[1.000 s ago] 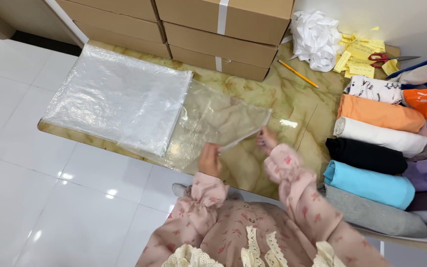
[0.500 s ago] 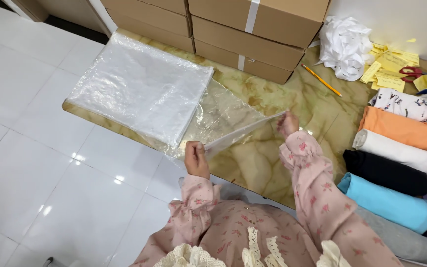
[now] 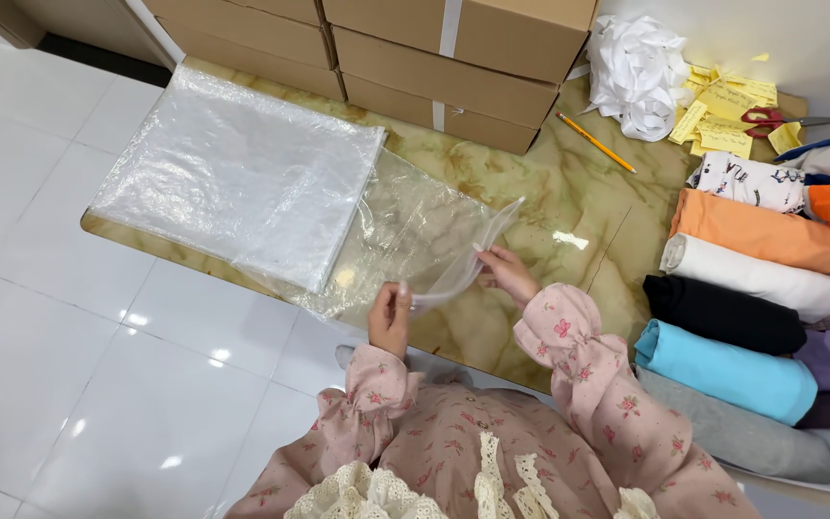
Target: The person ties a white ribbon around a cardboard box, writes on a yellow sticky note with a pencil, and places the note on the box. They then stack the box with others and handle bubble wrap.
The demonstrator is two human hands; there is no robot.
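A clear plastic bag point(image 3: 425, 231) lies on the marble-patterned table point(image 3: 549, 192), its near edge lifted. My left hand point(image 3: 391, 317) pinches the bag's lower edge at the table's front. My right hand point(image 3: 503, 272) grips the bag's open edge a little to the right and holds it up. To the left, a thick stack of clear plastic bags point(image 3: 232, 173) rests flat on the table, overlapping the held bag's left side.
Cardboard boxes point(image 3: 453, 58) stand along the table's back. Rolled garments lie in a column at right: orange point(image 3: 756, 231), white point(image 3: 751, 279), black point(image 3: 722, 315), light blue point(image 3: 722, 370). A pencil point(image 3: 596, 142), white crumpled plastic point(image 3: 638, 72), yellow notes point(image 3: 722, 120) and red-handled scissors point(image 3: 770, 118) lie behind. White tiled floor at left.
The camera has shifted. Both hands have lifted the clear bag's near edge and drawn it apart; my left hand has moved to the bag's lower edge.
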